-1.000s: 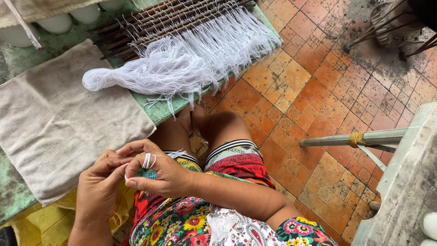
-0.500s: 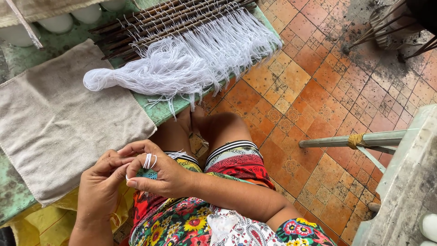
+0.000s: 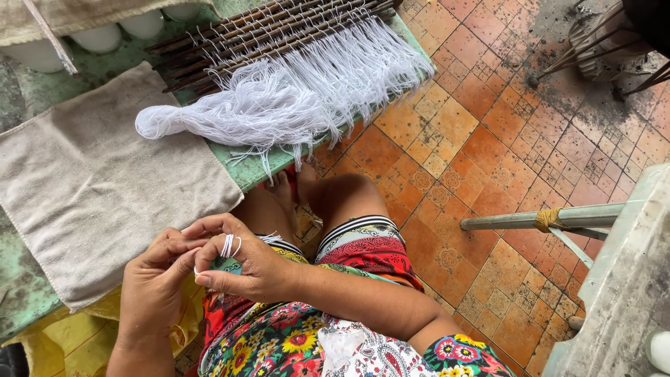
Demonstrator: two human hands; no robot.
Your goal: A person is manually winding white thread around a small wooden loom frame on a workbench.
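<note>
Thread (image 3: pixel 230 246), white and limp, loops around the right hand (image 3: pixel 244 262) fingers; the left hand (image 3: pixel 157 279) seemingly pinches its end above the lap; light, easily tangled, best held at the loops.

At the upper middle of the frame we see a bundle of white threads (image 3: pixel 279 105) hanging from dark rods (image 3: pixel 265 31). A beige cloth (image 3: pixel 98 202) covers the left; orange floor tiles (image 3: pixel 474 139) fill the right.
</note>
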